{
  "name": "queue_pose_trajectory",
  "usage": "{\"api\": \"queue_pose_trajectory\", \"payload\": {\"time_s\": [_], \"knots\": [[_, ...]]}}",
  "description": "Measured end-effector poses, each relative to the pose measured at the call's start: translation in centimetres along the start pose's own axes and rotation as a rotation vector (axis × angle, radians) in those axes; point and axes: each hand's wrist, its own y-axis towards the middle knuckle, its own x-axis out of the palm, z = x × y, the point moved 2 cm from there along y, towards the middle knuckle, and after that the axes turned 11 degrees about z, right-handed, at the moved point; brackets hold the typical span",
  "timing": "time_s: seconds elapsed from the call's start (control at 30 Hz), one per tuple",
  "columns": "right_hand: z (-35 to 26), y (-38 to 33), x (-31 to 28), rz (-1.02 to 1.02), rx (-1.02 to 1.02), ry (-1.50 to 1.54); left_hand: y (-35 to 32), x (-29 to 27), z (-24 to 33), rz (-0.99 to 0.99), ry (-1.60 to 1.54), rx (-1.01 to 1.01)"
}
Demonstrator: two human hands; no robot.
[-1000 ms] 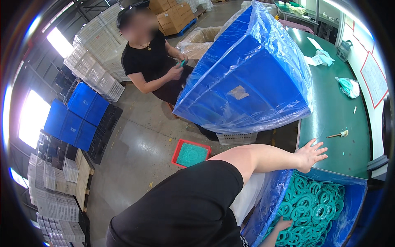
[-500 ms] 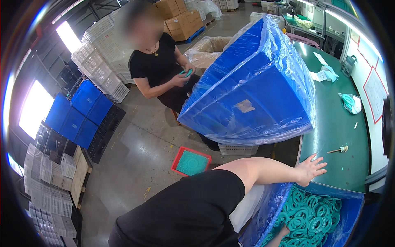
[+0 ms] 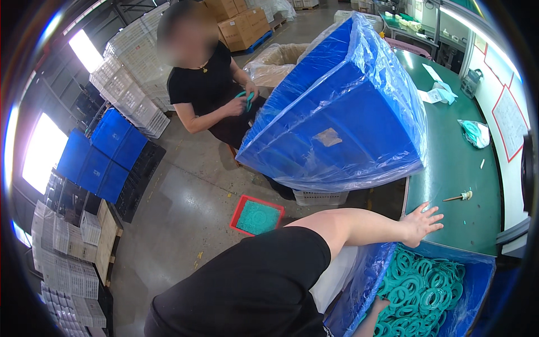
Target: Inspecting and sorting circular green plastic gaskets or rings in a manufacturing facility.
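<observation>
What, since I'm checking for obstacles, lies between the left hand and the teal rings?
In the head view, the edge of the green table and the bin's blue wall lie between the left hand and the teal rings.

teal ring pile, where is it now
Lower right of the head view, the teal ring pile lies in the blue bin beside the green table.
</observation>
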Motion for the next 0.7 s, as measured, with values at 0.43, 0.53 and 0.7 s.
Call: {"api": "queue_pose_trajectory", "payload": {"time_s": [0.43,0.53,0.7], "knots": [[-6.2,-6.5,-6.7,-0.041,-0.272,-0.221,-0.3,0.4,-0.3,0.032,0.030,-0.007],[-2.7,-5.3,-7.1,0.085,-0.435,-0.174,0.0,0.8,0.4,0.034,0.024,0.013],[-3.7,-4.7,-11.7,0.192,-0.229,0.074,1.4,-0.8,2.0,0.005,0.020,0.044]]}}
